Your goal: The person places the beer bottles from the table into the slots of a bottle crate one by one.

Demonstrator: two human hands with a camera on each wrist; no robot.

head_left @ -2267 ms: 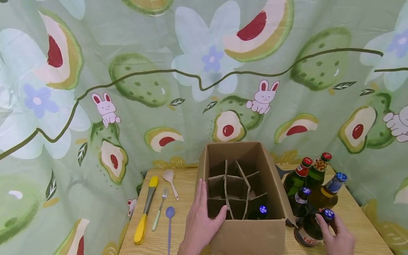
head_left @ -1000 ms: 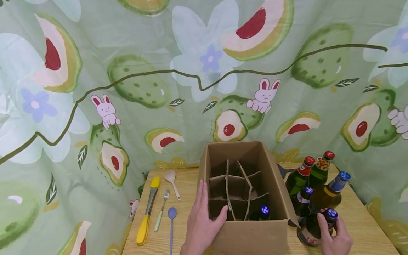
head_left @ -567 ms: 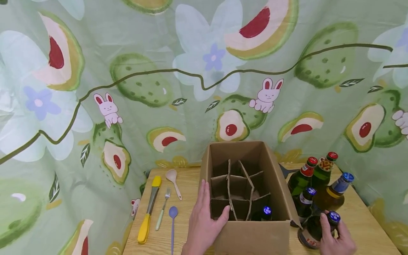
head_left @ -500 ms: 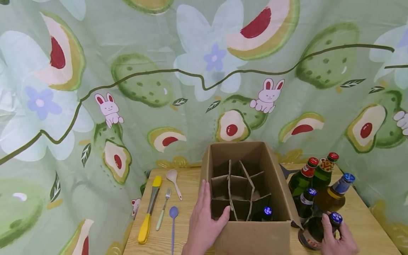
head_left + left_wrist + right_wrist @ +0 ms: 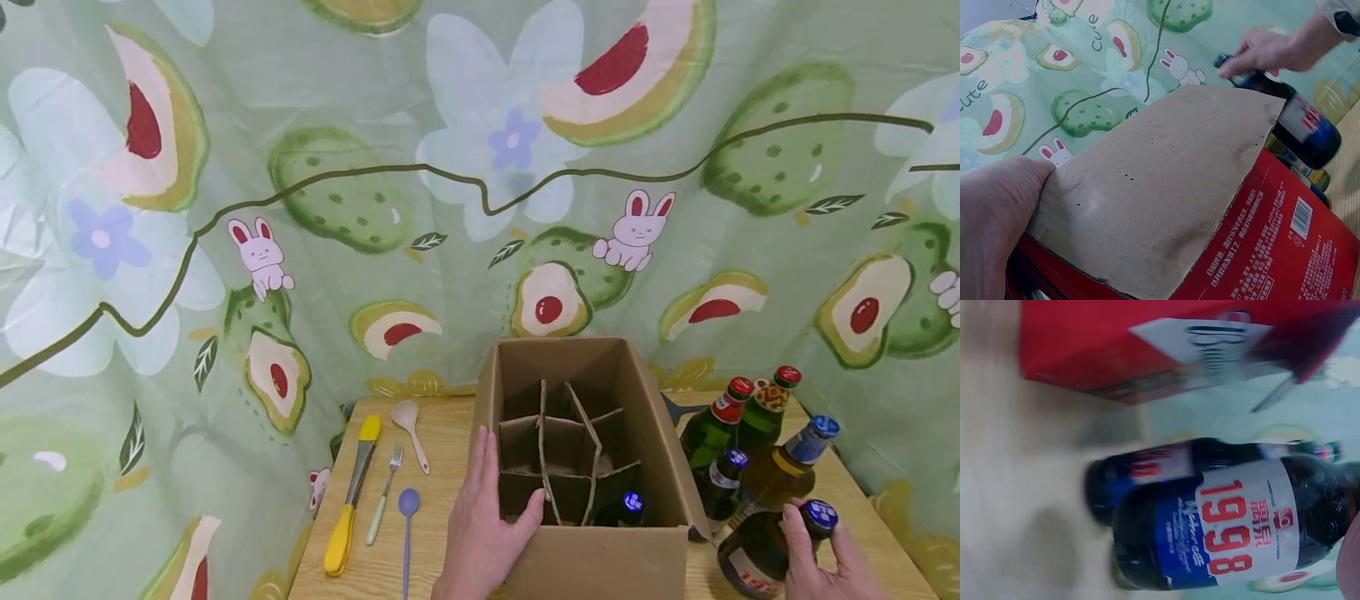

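Observation:
My right hand (image 5: 823, 565) grips the neck of a dark beer bottle (image 5: 752, 554) with a blue cap. The bottle leans, and its white and blue label reads 1998 in the right wrist view. It appears off the table, over a shadow. To its left stands an uncovered cardboard box (image 5: 596, 560) with cardboard dividers (image 5: 567, 442). A blue-capped bottle (image 5: 632, 505) sits in the box's near right compartment. My left hand (image 5: 487, 525) rests on the box's near left corner, fingers straight along the side and thumb over the rim.
Right of the box stand a red-capped green bottle (image 5: 708, 432), another green bottle (image 5: 765, 414), an amber bottle (image 5: 780, 475) and a small dark bottle (image 5: 718, 487). Left lie yellow-ended tongs (image 5: 351, 492), a fork (image 5: 386, 492), a blue spoon (image 5: 408, 508) and a pale spoon (image 5: 408, 425).
The gripped bottle has risen and shifted slightly to the right with my right hand, away from the small dark bottle. My left hand stays on the box. The head view has shifted a little.

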